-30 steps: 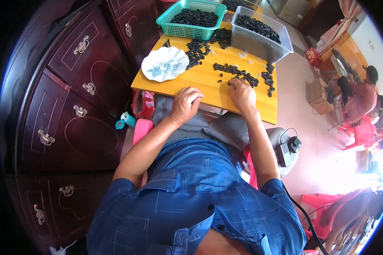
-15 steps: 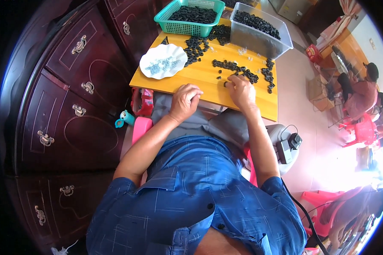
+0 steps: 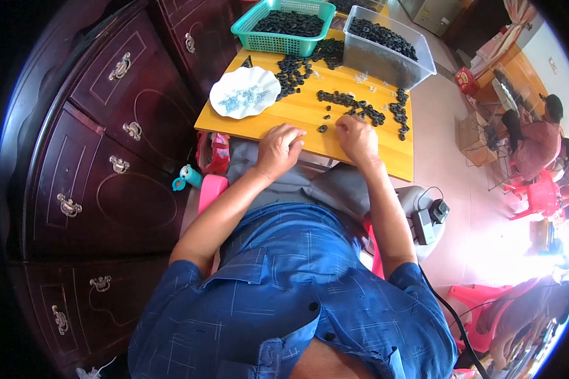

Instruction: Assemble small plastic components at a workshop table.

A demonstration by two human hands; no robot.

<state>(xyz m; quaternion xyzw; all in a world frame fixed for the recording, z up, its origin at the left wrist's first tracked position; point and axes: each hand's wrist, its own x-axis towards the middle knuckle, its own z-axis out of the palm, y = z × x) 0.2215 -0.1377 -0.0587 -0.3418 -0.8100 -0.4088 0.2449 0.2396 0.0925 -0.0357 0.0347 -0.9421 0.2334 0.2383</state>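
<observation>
My left hand (image 3: 279, 150) rests at the near edge of the yellow table, fingers curled and thumb against them; whatever they may hold is hidden. Just to its right, my right hand (image 3: 359, 140) is closed over the tabletop, its fingertips bent down and their contents too small to see. A small black ring (image 3: 322, 128) lies on the wood between the two hands, close to the right fingertips. Beyond the right hand spreads a strip of small black rings (image 3: 351, 101). A white scalloped plate (image 3: 221, 108) with small clear bluish pieces (image 3: 246, 96) sits at the left.
At the back of the table (image 3: 297, 120) stand a green basket (image 3: 284, 44) and a clear plastic bin (image 3: 385, 66), both filled with black parts. Dark wooden drawers (image 3: 133, 114) line the left side. People sit at another table on the right, near pink chairs (image 3: 537, 192).
The black ring at my right fingertips now lies apart from them, a little to the left. Both hands have stayed nearly in place; my left hand has shifted slightly right.
</observation>
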